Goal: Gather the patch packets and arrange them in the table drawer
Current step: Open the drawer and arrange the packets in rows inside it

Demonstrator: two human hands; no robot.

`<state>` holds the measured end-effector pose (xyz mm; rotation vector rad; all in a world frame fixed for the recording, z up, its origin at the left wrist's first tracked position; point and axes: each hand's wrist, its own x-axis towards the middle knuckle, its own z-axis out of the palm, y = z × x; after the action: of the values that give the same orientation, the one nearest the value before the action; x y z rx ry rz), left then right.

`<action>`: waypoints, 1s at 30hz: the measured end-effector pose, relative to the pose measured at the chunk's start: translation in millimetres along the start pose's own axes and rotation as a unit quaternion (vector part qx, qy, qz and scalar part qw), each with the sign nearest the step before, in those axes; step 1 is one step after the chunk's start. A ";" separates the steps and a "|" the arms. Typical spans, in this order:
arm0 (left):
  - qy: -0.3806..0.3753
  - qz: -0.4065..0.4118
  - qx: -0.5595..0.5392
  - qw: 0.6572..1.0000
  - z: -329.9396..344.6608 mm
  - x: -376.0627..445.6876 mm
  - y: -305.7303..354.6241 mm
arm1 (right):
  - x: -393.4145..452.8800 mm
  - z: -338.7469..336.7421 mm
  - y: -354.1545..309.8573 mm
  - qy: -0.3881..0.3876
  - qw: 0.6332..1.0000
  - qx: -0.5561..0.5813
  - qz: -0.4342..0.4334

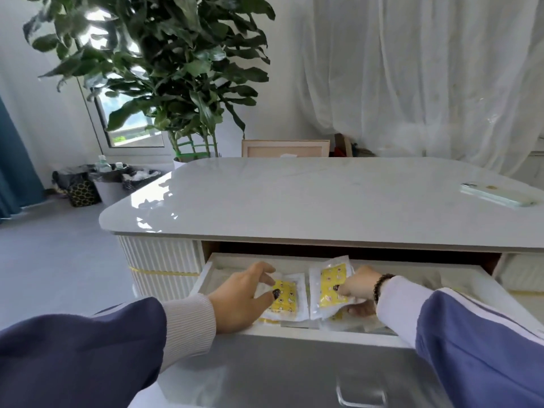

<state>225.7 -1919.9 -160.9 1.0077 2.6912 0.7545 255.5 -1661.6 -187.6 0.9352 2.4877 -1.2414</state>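
Both hands in the open drawer (485,285). Left hand (241,298) presses flat packet (284,298) near front-left; right hand (357,291) pinches tilted packet (329,282). Light, floppy, slick film: grip by sealed edges.

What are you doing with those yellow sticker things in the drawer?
A person is sorting patch packets in the open table drawer. The left hand rests on a yellow patch packet lying flat in the drawer, its thumb pressing on top. The right hand pinches another yellow packet and holds it tilted up beside the first. More packets lie underneath them. On the white tabletop above, only a phone is in sight.
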 end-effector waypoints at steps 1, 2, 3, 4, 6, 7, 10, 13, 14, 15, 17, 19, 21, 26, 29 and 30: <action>-0.008 -0.001 0.002 1.000 2.8 -0.4 0.0 | 3.0 -4.1 1.1 0.001 1.000 0.006 0.005; -0.011 -0.004 0.000 1.000 4.5 -0.8 -0.3 | 4.5 -6.1 2.0 -0.002 1.000 0.014 0.008; -0.011 -0.004 -0.006 1.000 5.8 -0.4 -0.8 | 6.4 -6.2 3.0 -0.004 1.000 0.018 0.008; -0.010 -0.004 -0.010 1.000 6.9 -0.6 -1.0 | 7.6 -4.6 4.1 -0.008 0.999 0.028 0.014; -0.012 -0.002 -0.009 1.000 7.9 -0.5 -0.6 | 10.9 0.5 2.8 -0.019 0.999 0.041 0.015; -0.013 -0.002 -0.007 1.000 8.0 -1.0 0.0 | 11.8 3.1 0.9 -0.017 0.999 0.030 0.011; -0.015 0.000 0.001 1.000 8.8 -0.4 0.6 | 17.4 9.6 -5.5 0.000 1.000 0.011 -0.018; -0.014 -0.002 0.000 1.000 8.1 -0.3 -1.1 | 19.3 15.9 -8.3 -0.001 0.999 -0.031 -0.027; -0.014 -0.002 0.002 1.000 7.7 -0.3 -1.5 | 16.8 17.2 -8.5 0.015 0.996 -0.077 -0.034; -0.014 0.001 0.004 1.000 7.4 -0.4 -1.8 | 14.5 17.7 -8.7 0.038 0.990 -0.126 -0.041; -0.016 0.012 0.007 1.000 6.2 -0.8 -1.1 | 7.0 15.5 -10.6 0.089 0.971 -0.211 -0.066; -0.020 0.029 0.010 0.999 4.9 -2.5 0.4 | -1.5 8.1 -11.4 0.134 0.951 -0.264 -0.087; -0.039 0.052 0.022 0.998 4.0 -5.1 3.0 | -15.8 -3.2 -14.0 0.145 0.929 -0.319 -0.118; -0.105 0.078 0.062 0.989 1.4 -14.5 20.7 | -60.9 -37.8 -23.7 0.080 0.877 -0.433 -0.192; -0.140 0.089 0.070 0.984 -0.3 -18.2 43.2 | -104.9 -52.7 -18.6 0.062 0.859 -0.409 -0.301; -0.145 0.100 0.079 0.981 -0.4 -19.8 51.7 | -119.6 -55.8 -13.9 0.058 0.852 -0.397 -0.337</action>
<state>269.9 -1899.7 -134.3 1.3272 2.4531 0.3884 344.8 -1678.0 -91.0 -0.0952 3.0905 -0.1242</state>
